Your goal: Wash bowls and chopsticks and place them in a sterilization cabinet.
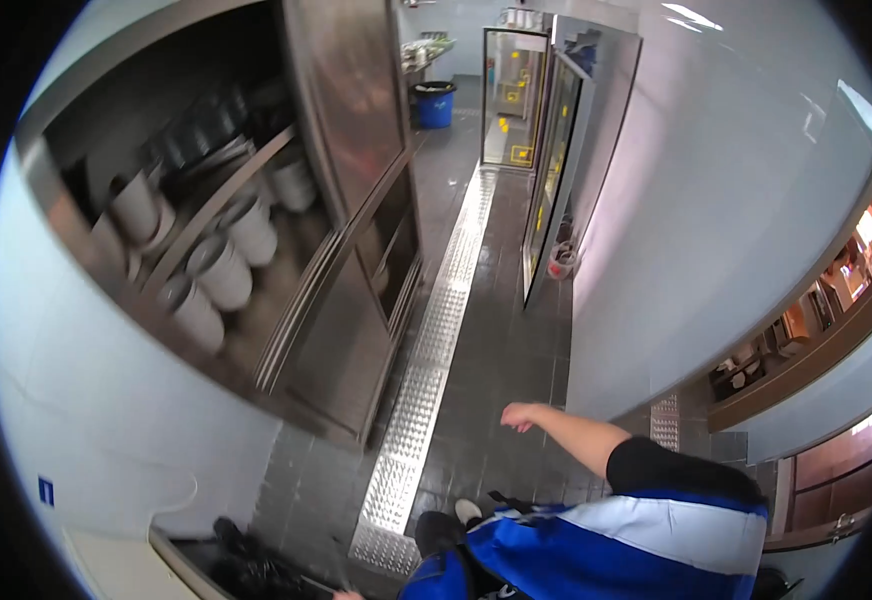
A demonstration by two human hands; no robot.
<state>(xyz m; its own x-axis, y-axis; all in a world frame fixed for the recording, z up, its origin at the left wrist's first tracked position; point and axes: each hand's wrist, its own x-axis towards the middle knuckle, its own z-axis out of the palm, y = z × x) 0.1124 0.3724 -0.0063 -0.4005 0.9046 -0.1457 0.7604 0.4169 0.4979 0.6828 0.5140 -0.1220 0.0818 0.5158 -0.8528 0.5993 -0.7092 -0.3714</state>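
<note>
My right hand [518, 416] is held out over the dark tiled floor, its fingers loosely curled in and no object visible in it. It hangs to the right of a metal drain-grate strip [436, 337]. Of my left hand [347, 595] only a small part shows at the bottom edge. Thin, blurred shapes lie beside and above it, and whether it holds them cannot be told. A blue and white garment [616, 532] covers my body. Near my left hand is an open container [173, 559] with black plastic in it.
At left stands a steel cabinet [338, 330] with stacked white dishes [218, 270]. Ahead are an open glass-panelled door [556, 172], a glass panel [512, 97] and a blue bin [434, 106]. A bucket [562, 262] sits by the right wall. A serving opening [788, 330] is at right.
</note>
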